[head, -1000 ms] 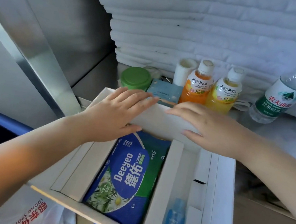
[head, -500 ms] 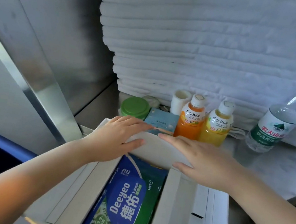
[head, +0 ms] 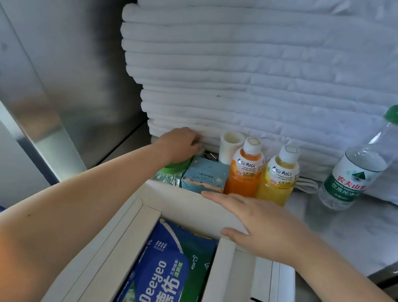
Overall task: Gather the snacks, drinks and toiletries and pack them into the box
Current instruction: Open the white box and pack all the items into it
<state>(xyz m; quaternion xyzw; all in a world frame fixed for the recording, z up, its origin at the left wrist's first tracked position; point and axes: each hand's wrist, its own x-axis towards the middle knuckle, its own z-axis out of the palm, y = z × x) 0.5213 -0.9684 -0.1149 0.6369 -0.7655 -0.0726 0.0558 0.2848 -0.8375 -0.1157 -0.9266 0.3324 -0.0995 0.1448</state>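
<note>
1. Reaching past the far wall of the box, the left hand sits on top of the green-lidded jar, fingers curled down over the lid, gripping it.
2. Right hand lies flat on the box's far wall, fingers straight, thumb on the inner side. It holds nothing.
3. Inside the box, left compartment: blue Deeyeo tissue pack, lying flat.
4. Just behind the box's far wall, left to right: the jar, a teal carton, orange Mogu Mogu bottle, yellow Mogu Mogu bottle. All upright, the bottles touching each other.
5. White cup stands behind the carton, further from the box.
6. Water bottle, green cap, stands well off the box's far right corner, apart from the rest.
7. Stack of folded white linen rises behind everything, beyond the box.
</note>
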